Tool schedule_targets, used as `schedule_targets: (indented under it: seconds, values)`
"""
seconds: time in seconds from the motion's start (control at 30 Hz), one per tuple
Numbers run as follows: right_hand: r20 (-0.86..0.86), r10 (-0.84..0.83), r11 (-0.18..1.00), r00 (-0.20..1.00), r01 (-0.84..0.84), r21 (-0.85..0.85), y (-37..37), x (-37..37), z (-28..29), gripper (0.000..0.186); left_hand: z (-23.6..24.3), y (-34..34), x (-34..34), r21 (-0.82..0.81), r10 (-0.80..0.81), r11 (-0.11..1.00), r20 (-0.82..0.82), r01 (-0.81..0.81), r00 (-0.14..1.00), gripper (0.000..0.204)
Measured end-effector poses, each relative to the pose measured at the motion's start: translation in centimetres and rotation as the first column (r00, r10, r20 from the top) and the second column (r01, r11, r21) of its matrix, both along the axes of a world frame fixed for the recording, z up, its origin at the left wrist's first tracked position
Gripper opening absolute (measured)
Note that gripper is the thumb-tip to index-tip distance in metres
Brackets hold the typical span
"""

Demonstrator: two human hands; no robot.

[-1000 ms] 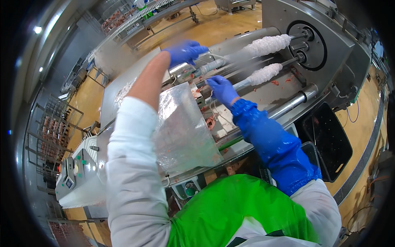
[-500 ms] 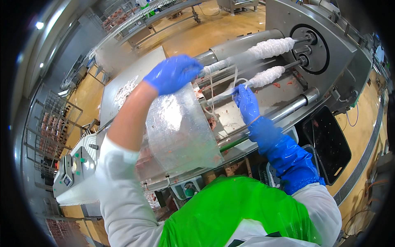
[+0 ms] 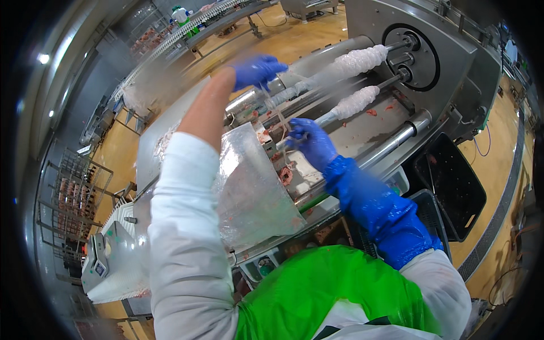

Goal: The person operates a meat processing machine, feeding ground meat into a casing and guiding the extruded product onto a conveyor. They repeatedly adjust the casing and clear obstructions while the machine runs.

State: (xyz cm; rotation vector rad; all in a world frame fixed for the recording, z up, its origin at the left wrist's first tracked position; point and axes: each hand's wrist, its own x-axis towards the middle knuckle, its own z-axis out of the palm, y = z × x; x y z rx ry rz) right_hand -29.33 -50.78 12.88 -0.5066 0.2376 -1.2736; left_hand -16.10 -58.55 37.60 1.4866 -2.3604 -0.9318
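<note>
Two hands, both in blue gloves. Left hand (image 3: 258, 71) raised, blurred, fingers pinched on pale casing strand (image 3: 279, 116). Right hand (image 3: 310, 141) lower, closed on same strand near front tube. Strand runs between hands, above steel machine bed (image 3: 362, 127). Two horizontal tubes, each carrying one bunched white casing: upper (image 3: 354, 61), lower (image 3: 357, 101). One clear splash guard (image 3: 252, 192) below left forearm. One black tray (image 3: 450, 184) at right.

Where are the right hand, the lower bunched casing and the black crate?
right hand (image 3: 310, 141), head view, back of the glove.
lower bunched casing (image 3: 357, 101), head view, middle of bunch.
black crate (image 3: 453, 187), head view, inner floor.
</note>
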Motion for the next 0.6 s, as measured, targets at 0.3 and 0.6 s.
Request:
schedule_targets:
  seconds: [0.3, 0.6]
  values:
    - [-0.22, -0.291, 0.954, 0.931, 0.3, 0.007, 3.1, -5.0, 7.3, 0.024, -0.1, 17.0, 1.6, -0.252, -0.44, 0.789, 0.405, 0.561, 0.801, 0.021]
    - [-0.433, 0.172, 0.975, 0.885, -0.089, 0.205, -1.4, -3.9, 6.7, 0.023, -1.5, 4.3, 1.7, -0.462, -0.115, 0.875, 0.095, 0.146, 0.989, 0.039]
